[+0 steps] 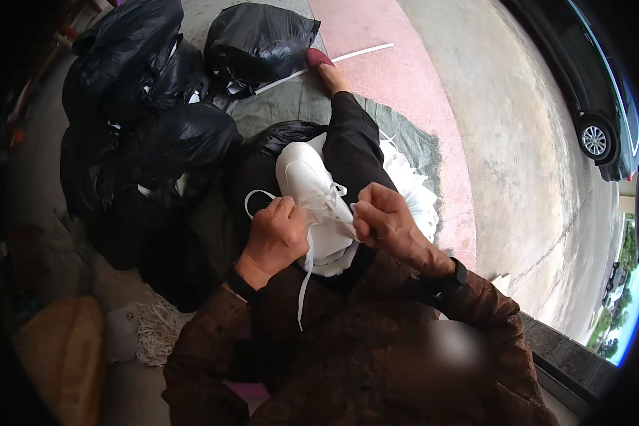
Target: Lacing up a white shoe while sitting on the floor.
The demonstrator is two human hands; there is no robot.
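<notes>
A white lace-up shoe (302, 169) rests between my legs, its toe pointing away from me. White shoelace (304, 295) runs across its upper, with a loop standing out on the left and a loose end hanging toward me. My left hand (275, 233) is closed on the lace at the left side of the shoe. On the other side, my right hand (389, 221) pinches the lace between thumb and fingers. The exact grip of the left fingertips is hidden behind the hand.
Full black plastic bags (263, 42) crowd the left and far side. White pieces (413, 186) are heaped beside my right leg on a green tarp (419, 135). A bundle of white laces (165, 330) lies at lower left, near a brown wooden piece (64, 355). A dark car (607, 106) stands far right.
</notes>
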